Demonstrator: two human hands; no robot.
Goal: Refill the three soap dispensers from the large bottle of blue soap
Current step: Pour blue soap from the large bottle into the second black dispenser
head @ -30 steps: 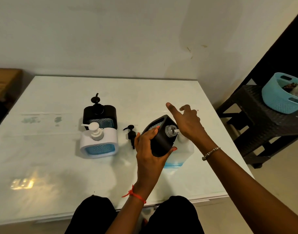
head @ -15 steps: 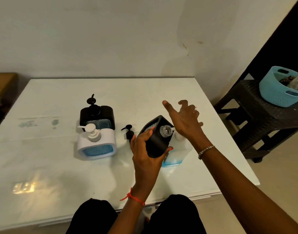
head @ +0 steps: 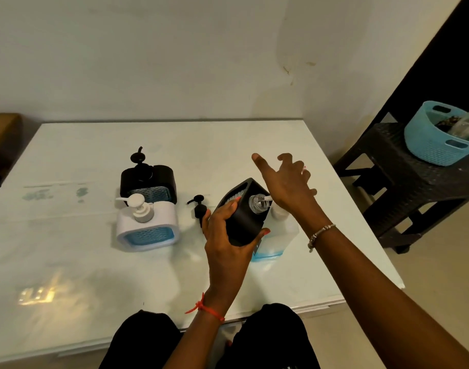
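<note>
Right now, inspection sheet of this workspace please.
Surface: white table, greenish smudges at left.
Job's things: large soap bottle, blue soap low; tilted black dispenser, neck open at its white spout; loose black pump lying beside it; rear black dispenser and white dispenser, pumps on.
Clutter: nothing seen.
Grippers: left hand grips the tilted black dispenser; right hand over the bottle top, fingers spread.
Cables: nothing seen.
Surroundings: blue basket on dark stool, right.
</note>
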